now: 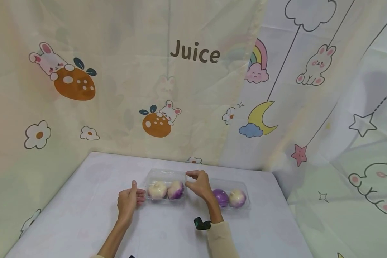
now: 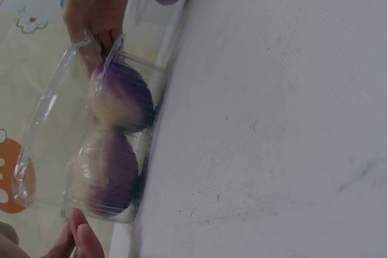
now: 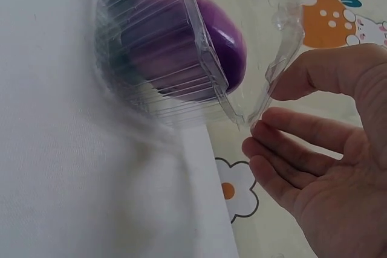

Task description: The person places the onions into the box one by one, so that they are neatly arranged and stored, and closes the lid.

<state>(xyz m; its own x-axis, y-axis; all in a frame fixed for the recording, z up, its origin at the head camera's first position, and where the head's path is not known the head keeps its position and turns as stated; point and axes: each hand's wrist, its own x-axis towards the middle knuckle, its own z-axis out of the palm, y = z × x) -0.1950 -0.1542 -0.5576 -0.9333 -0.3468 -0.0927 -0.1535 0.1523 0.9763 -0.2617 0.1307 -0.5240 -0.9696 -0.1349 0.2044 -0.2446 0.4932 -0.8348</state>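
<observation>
A clear plastic clamshell box (image 1: 165,174) holds two purple-and-white round vegetables that look like turnips: a paler turnip (image 1: 157,189) and a more purple turnip (image 1: 176,190). Its lid (image 2: 49,98) stands raised at an angle above the base. At the box's left end is my left hand (image 1: 129,201), thumb up and fingers fairly straight, the fingertips close against the plastic. My right hand (image 1: 200,184) is at the opposite end. Its thumb and slightly bent fingers touch the lid's corner (image 3: 266,92), without a visible firm pinch.
A second clear box (image 1: 244,186) with a purple turnip (image 1: 220,197) and a paler turnip (image 1: 237,198) stands to the right, partly behind my right forearm. A white cloth covers the table (image 1: 167,233). Printed curtains (image 1: 116,100) hang behind and beside it.
</observation>
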